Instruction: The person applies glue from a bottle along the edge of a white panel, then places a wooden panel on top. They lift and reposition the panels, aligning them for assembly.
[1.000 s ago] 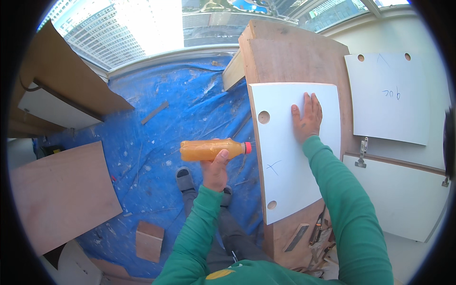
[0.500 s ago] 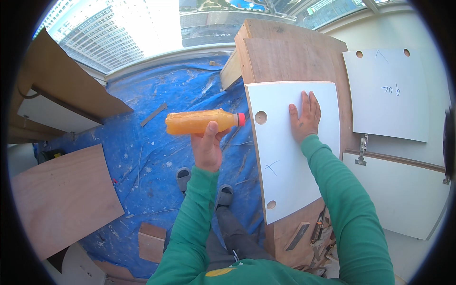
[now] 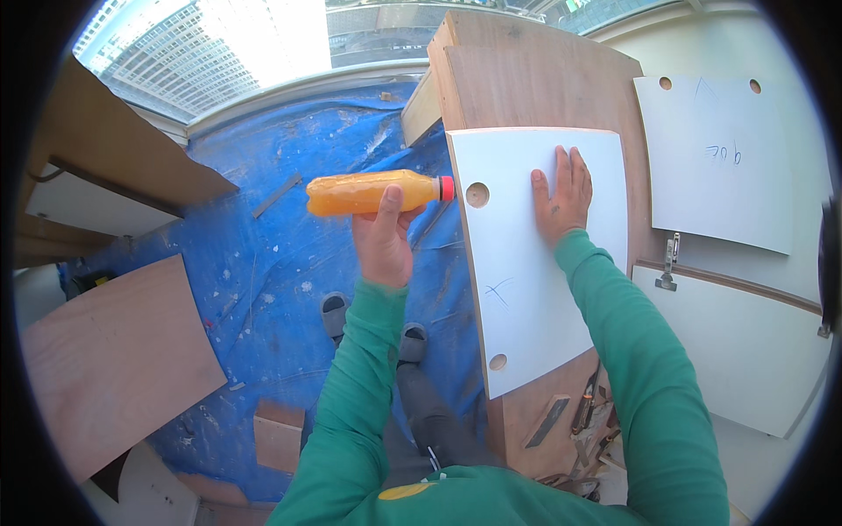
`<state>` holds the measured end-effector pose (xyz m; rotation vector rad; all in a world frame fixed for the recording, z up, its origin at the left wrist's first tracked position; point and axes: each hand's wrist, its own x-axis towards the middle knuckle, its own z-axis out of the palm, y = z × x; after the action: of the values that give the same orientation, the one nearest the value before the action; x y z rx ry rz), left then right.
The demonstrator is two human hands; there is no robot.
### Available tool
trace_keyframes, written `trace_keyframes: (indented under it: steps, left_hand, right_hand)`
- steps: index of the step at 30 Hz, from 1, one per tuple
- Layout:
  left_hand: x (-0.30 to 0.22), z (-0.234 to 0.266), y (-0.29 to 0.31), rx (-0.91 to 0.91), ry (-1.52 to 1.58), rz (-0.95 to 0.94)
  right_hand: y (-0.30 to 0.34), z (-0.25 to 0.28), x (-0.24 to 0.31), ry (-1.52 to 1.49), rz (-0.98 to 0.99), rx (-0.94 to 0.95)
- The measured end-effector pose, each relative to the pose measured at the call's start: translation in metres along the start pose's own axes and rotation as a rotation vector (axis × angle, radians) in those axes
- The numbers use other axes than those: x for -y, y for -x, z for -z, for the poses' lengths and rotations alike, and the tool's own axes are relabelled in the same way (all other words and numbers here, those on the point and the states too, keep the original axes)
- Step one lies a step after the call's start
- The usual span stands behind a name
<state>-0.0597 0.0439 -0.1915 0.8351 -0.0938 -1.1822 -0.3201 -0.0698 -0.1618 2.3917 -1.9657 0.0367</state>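
A clear plastic bottle point(image 3: 342, 194) of orange liquid with a red cap lies sideways in my left hand point(image 3: 384, 237). My thumb crosses its near side and the other fingers wrap beneath, partly hidden. The cap points right, close to the edge of a white cabinet panel point(image 3: 535, 298). That panel rests on a wooden bench and has two round recesses and a pen-drawn cross along its left side. On the panel's upper right part, my right hand point(image 3: 561, 200) lies flat with its fingers stretched out, holding nothing.
A wooden bench point(image 3: 535, 79) carries the panel, with hand tools point(image 3: 588, 412) at its near end. More white panels point(image 3: 719, 167) with hinges stand at right. Blue sheeting point(image 3: 272, 324) covers the floor. Plywood point(image 3: 123, 359) and a wood block point(image 3: 279, 437) lie at left.
The whole view has shifted slightly, so most things sit a little higher in the picture. The bottle stays in my left hand, and my right hand stays flat on the panel.
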Motion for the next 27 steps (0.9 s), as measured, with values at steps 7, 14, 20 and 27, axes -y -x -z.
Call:
trace_keyframes:
  steps: [7,14,20,27]
  left_hand:
    - [0.018,0.005,-0.012,-0.066,0.028,0.07]
    - [0.031,0.01,-0.012,-0.08,0.085,0.114]
    - [0.035,0.007,-0.015,-0.087,0.118,0.082]
    - [0.036,0.001,-0.017,-0.083,0.117,0.016]
  right_hand:
    - [0.0,0.001,0.003,-0.033,-0.024,0.006]
    - [0.0,-0.002,0.0,-0.012,-0.02,-0.015]
    - [-0.001,-0.004,0.0,0.0,-0.011,-0.033]
    - [-0.002,-0.005,-0.001,0.007,0.005,-0.041]
